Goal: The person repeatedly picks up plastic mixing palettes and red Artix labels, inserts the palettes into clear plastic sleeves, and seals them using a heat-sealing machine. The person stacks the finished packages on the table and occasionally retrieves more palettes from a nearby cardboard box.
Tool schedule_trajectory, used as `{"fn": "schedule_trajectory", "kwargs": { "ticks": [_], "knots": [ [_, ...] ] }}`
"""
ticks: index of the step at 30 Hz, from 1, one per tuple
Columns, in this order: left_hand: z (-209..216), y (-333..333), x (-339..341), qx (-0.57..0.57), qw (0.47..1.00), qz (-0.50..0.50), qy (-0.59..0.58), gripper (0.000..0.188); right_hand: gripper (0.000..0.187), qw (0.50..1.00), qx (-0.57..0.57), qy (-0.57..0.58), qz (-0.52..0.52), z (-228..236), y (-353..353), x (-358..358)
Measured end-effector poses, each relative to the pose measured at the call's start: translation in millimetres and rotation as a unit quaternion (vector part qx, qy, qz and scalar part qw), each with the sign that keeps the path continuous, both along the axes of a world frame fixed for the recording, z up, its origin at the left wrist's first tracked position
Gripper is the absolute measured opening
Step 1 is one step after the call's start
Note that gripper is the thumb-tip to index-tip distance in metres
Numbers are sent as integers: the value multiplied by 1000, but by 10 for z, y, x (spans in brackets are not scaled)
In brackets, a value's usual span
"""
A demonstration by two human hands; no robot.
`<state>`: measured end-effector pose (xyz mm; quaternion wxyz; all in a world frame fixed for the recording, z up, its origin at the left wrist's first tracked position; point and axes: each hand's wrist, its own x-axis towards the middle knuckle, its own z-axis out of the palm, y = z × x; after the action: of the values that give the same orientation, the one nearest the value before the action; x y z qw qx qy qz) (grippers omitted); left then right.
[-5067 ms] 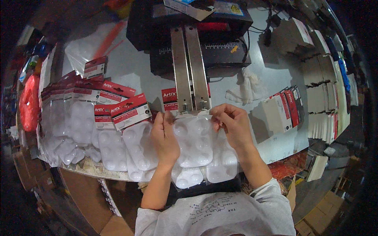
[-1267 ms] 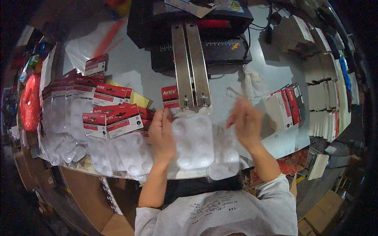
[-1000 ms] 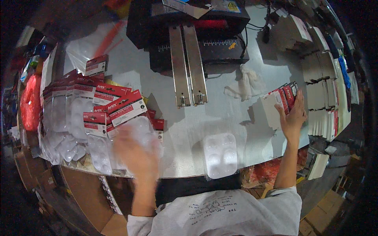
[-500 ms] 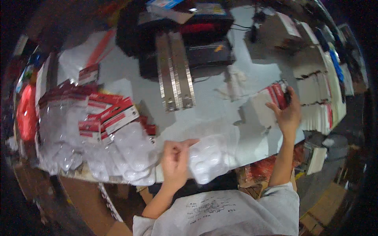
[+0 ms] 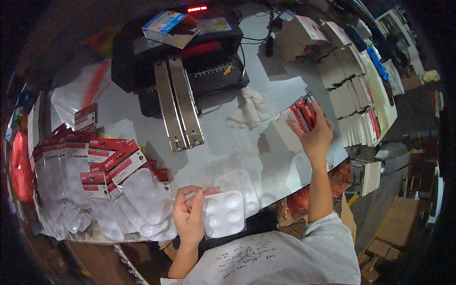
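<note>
At table edge: left hand [image 5: 189, 219] pinches blister tray [image 5: 223, 213].

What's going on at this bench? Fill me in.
A person at a grey worktable holds a clear plastic blister tray with the left hand. The right hand reaches to a stack of red header cards at the table's right. Finished packs with red cards pile up on the left; a black sealing machine sits behind.

Grey table [image 5: 266, 95] carries a black machine [image 5: 190, 61], carded blister packs [image 5: 109, 166], possibly a rag [image 5: 251, 107].
</note>
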<state>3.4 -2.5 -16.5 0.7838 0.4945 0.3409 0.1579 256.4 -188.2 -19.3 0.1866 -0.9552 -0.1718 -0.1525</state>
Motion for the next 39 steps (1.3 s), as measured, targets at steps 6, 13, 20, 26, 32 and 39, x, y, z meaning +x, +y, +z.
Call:
{"fn": "schedule_trajectory", "kwargs": {
  "ticks": [6,13,20,26,32,39],
  "knots": [
    [190,123,-97,20,998,-29,49,24,45,969,242,40,-26,560,275,-351],
    [337,90,-73,99,991,-81,44,18,37,827,173,325,425,595,945,-838],
    [256,93,-105,243,962,-45,114,13,29,825,132,207,510,413,1071,-925],
    [229,101,-42,290,950,-48,110,13,26,820,96,108,554,305,1011,-838],
    [227,113,-64,300,948,-64,90,12,24,820,35,161,548,350,1013,-752],
    [12,134,-67,230,966,98,65,12,16,760,231,552,254,331,941,-651]
  ]
}}
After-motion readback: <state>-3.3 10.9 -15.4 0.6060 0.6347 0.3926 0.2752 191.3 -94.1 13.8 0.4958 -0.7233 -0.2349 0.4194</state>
